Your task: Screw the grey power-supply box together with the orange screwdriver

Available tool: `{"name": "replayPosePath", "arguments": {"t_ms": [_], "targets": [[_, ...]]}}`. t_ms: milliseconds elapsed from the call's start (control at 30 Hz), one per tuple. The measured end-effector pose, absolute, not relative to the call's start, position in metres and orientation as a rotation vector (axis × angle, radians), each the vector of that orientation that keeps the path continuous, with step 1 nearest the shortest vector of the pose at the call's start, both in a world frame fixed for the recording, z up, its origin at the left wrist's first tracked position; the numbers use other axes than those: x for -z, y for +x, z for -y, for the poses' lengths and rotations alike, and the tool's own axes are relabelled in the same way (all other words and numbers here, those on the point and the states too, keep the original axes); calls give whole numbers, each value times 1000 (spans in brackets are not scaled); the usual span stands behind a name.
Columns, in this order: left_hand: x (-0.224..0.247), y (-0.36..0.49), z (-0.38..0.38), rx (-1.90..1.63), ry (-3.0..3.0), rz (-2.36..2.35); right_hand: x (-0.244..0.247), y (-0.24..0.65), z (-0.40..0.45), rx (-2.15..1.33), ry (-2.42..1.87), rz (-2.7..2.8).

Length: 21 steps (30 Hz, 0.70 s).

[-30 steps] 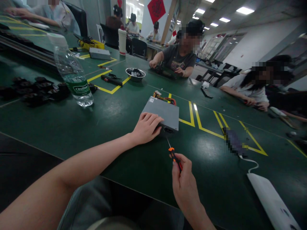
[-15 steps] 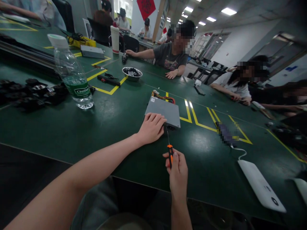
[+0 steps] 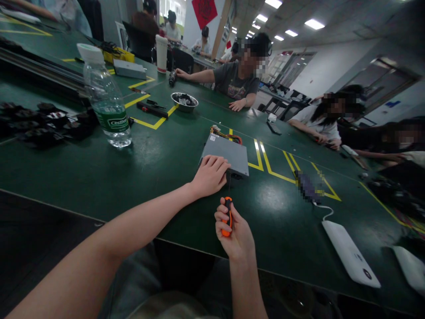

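A grey metal computer power supply (image 3: 229, 153) lies on the green table, its bundle of coloured cables at the far side. My left hand (image 3: 212, 173) is bent over its near left edge, fingers close together on the top face, steadying the box. My right hand (image 3: 236, 226) has its fingers curled round the black and orange handle of a screwdriver (image 3: 227, 217). The thin shaft points away from me toward the near side of the power supply. Where the tip meets the box is too dark to make out.
Left of the box stands a water bottle (image 3: 111, 110) beside a pile of black parts (image 3: 43, 124). A metal bowl (image 3: 184, 102) sits farther back. At right lie a pixelated phone-like object (image 3: 308, 186) and a white device (image 3: 350, 252). A co-worker (image 3: 237, 79) sits opposite.
My right hand has shifted slightly left and turned, with its palm now facing more upward and fingers rewrapped on the screwdriver handle. My left hand and the power supply stay in place.
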<state>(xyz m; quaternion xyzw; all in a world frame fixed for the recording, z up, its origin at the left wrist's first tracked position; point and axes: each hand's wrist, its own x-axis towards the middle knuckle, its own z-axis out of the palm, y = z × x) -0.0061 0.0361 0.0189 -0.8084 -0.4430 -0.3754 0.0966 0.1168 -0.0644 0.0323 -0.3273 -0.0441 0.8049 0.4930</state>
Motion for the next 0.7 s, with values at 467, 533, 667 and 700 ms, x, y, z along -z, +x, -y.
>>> {"name": "replayPosePath", "arguments": {"t_ms": [467, 533, 667, 700], "targets": [[-20, -6, -36, 1125, -2382, 1305, -32, 126, 61, -2011, -565, 183], [-20, -5, -36, 1129, -2379, 1311, -31, 124, 60, -1978, -626, 234], [-21, -5, -35, 1138, -2387, 1307, -25, 122, 60, -1939, -645, 291], [-21, -5, -35, 1139, -2386, 1306, -25, 123, 60, -1942, -633, 294]]}}
